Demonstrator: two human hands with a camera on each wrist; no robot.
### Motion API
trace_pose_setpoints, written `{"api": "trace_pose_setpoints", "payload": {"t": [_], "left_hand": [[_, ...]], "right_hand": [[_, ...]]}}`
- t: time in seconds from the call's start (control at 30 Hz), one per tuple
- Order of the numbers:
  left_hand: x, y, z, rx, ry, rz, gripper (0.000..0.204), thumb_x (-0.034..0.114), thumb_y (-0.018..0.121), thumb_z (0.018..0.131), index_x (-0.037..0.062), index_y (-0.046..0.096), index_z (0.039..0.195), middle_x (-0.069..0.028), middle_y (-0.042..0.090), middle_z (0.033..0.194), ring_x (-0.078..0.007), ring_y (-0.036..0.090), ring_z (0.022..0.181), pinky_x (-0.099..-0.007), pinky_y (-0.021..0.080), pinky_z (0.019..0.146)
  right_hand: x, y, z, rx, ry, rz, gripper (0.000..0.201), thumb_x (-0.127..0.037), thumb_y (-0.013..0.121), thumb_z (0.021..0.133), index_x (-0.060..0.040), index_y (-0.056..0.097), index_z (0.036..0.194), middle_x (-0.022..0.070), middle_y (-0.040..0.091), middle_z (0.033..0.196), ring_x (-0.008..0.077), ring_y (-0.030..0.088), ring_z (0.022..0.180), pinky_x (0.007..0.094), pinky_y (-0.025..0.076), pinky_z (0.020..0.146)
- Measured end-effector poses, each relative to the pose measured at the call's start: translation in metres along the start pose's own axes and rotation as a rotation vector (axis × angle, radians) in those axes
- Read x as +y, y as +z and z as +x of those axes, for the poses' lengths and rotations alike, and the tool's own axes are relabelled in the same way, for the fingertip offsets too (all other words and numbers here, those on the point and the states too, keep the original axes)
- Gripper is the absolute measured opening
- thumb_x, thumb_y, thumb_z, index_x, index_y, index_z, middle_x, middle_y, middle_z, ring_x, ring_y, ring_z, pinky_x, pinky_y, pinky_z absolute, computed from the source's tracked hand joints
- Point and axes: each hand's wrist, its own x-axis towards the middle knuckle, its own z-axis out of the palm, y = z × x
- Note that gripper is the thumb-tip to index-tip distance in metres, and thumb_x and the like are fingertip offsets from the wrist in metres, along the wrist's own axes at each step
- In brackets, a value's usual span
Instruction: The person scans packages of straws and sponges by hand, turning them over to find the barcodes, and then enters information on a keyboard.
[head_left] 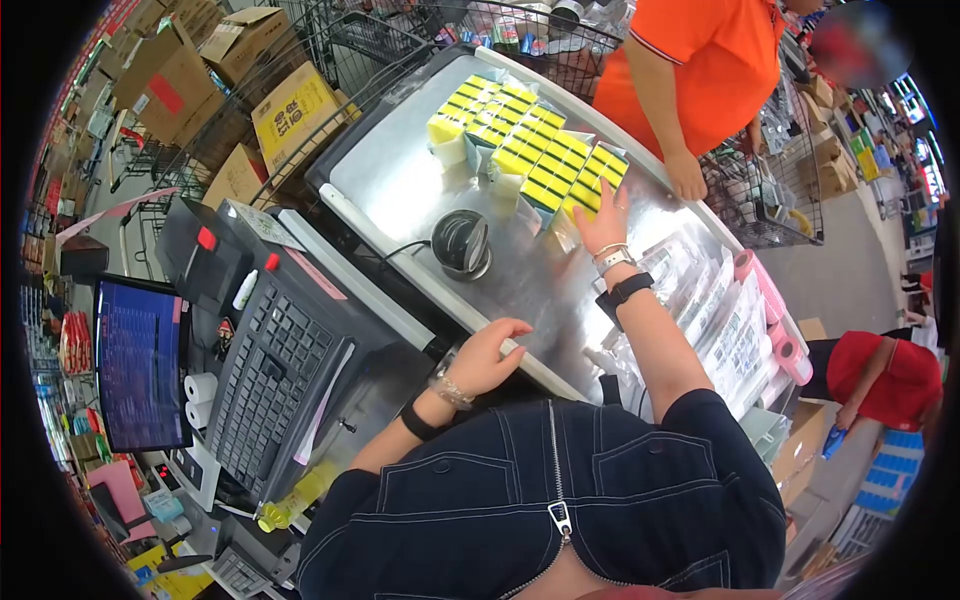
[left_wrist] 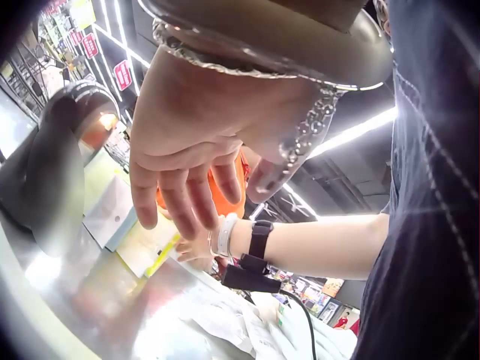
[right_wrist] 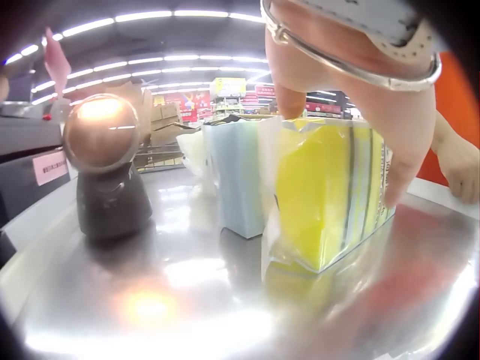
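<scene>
On the left I see my left hand (head_left: 487, 355) hovering slack and holding nothing over the near edge of the steel worktop (head_left: 400, 190), close to the round scanner (head_left: 461, 243). Further right, my right hand (head_left: 603, 226) lies with fingers spread on the nearest yellow sponge pack (head_left: 585, 185). I judge the work barely begun: every sponge pack sits on the worktop, none lifted.

Scene brightly lit by overhead fluorescent strips, seen at 12 o'clock in right wrist view. Strong glare thrown on steel counter (right_wrist: 225, 300) at 6 o'clock; scanner (right_wrist: 105, 172) dome blown out. Heavy fisheye bending and black vignette noted at all edges of head view. Left hand (left_wrist: 202, 142) rendered soft, underexposed against bright ceiling lights.
</scene>
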Motion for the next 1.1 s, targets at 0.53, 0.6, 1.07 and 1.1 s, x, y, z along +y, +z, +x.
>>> {"api": "trace_pose_setpoints", "payload": {"t": [0.53,0.6,1.07,1.1], "left_hand": [[-0.002,-0.031,-0.102,0.062,-0.131,0.096,0.029,0.011,0.055,0.079,0.0028,0.052,0.106,-0.0112,0.056,0.101,-0.0229,0.055,0.094,-0.0304,0.043,0.082],[-0.006,-0.034,-0.113,0.097,-0.163,0.067,0.029,0.011,0.055,0.079,0.0030,0.052,0.107,-0.0114,0.055,0.101,-0.0232,0.055,0.094,-0.0304,0.044,0.081],[0.015,-0.067,-0.142,0.417,-0.117,0.038,0.022,0.008,0.053,0.077,0.0015,0.053,0.099,-0.0112,0.056,0.094,-0.0224,0.055,0.089,-0.0297,0.043,0.079],[0.015,-0.071,-0.146,0.459,-0.147,0.042,0.019,0.007,0.054,0.077,0.0015,0.054,0.096,-0.0104,0.056,0.091,-0.0208,0.056,0.085,-0.0289,0.044,0.076]], "right_hand": [[-0.101,0.062,0.046,-0.370,-0.368,-0.481,0.068,-0.027,0.058,0.074,-0.0155,0.027,0.133,0.0110,0.024,0.139,0.0297,0.022,0.128,0.0533,0.019,0.100],[-0.088,0.064,0.043,-0.272,-0.356,-0.480,0.062,-0.013,0.048,0.076,-0.0160,0.026,0.134,0.0098,0.026,0.138,0.0284,0.024,0.127,0.0534,0.019,0.100],[-0.124,0.039,0.028,-0.139,-0.397,0.430,0.033,-0.015,0.058,0.076,-0.0034,0.054,0.107,0.0129,0.056,0.100,0.0227,0.053,0.092,0.0327,0.041,0.082],[-0.151,0.020,0.008,-0.203,-0.281,0.687,0.028,-0.012,0.056,0.078,-0.0031,0.055,0.105,0.0109,0.057,0.097,0.0182,0.054,0.088,0.0292,0.042,0.080]]}}
